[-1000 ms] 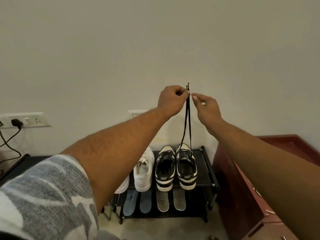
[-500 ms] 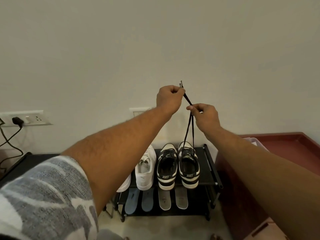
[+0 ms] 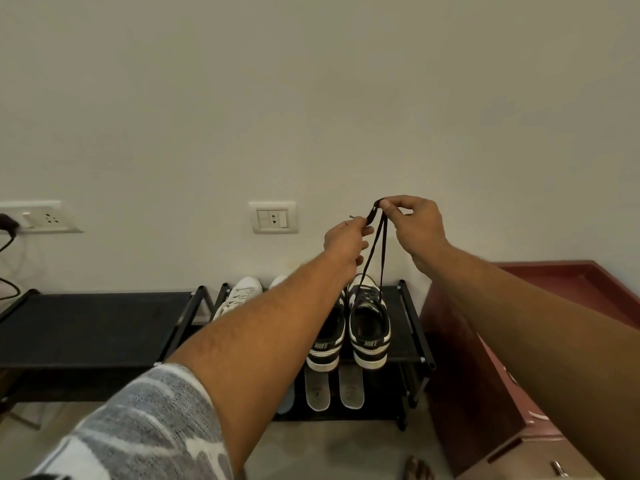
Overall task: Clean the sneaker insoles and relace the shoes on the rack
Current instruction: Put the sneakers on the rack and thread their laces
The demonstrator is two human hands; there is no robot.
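Two strands of black shoelace (image 3: 375, 251) rose from the right-hand Nike sneaker (image 3: 369, 323) on the shoe rack (image 3: 412, 320). The left hand (image 3: 346, 239) pinched the tips and the right hand (image 3: 420, 225) pinched a fold, seemingly evening them before tying. Grey insoles (image 3: 351, 388) lay on the shelf below, likely airing.

Black lace (image 3: 371, 215) is threaded in the right black-and-white sneaker (image 3: 369, 327); two strands are drawn up taut, folded over where pinched by the right hand (image 3: 415, 223), with the end pinched by the left hand (image 3: 346, 237) and the tip left sticking out. That sneaker and its mate (image 3: 327, 344) are set side by side on the top tier of the black rack (image 3: 412, 327), heels toward the camera. White sneakers (image 3: 240, 296) are parked further left. Two grey insoles (image 3: 317, 389) are laid flat on the lower tier, a blue insole (image 3: 286, 401) just beside them.
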